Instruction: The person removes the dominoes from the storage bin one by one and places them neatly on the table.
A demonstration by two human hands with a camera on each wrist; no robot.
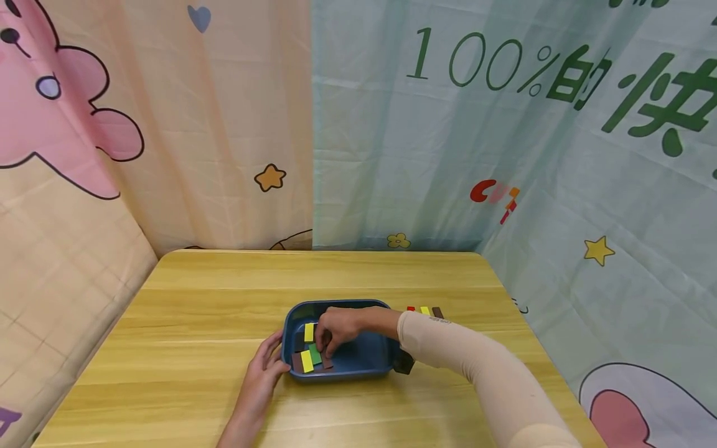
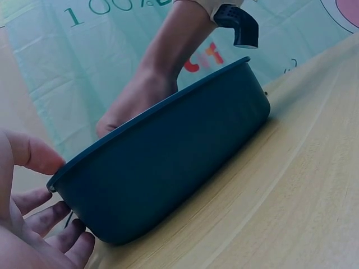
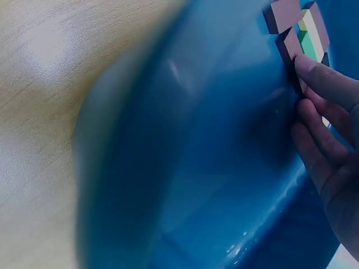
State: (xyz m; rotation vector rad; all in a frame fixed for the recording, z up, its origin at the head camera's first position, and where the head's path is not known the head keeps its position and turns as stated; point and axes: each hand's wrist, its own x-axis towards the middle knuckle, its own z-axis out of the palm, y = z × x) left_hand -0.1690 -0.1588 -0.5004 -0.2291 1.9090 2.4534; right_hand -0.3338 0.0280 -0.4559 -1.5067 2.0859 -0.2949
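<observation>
A blue tub [image 1: 364, 357] sits on the wooden tabletop [image 1: 224, 311], with small flat blocks gathered in its left end while the floor towards its right end is bare. Among them are a yellow block [image 1: 309, 332] beside a dark block [image 1: 299, 341], and nearer the front wall a brown block, a second yellow block [image 1: 307, 362], a green block [image 1: 315, 353] and the gripped brown block [image 1: 327, 362]; the hand covers part of the group, so their full number is hard to tell. Outside, beyond the tub's right end, a red block [image 1: 411, 308], a third yellow block [image 1: 425, 310] and another brown block [image 1: 438, 313] lie side by side, partly hidden by the sleeved right forearm [image 1: 448, 348], which crosses the tub's right wall. A patterned curtain [image 1: 381, 149] hangs behind. The right grip [image 1: 338, 328] reaches down inside the tub, thumb and fingers pinched on the gripped brown block. The left grip [image 1: 263, 368] holds the tub's left end, thumb at the rim, bent fingers against the outer wall.
</observation>
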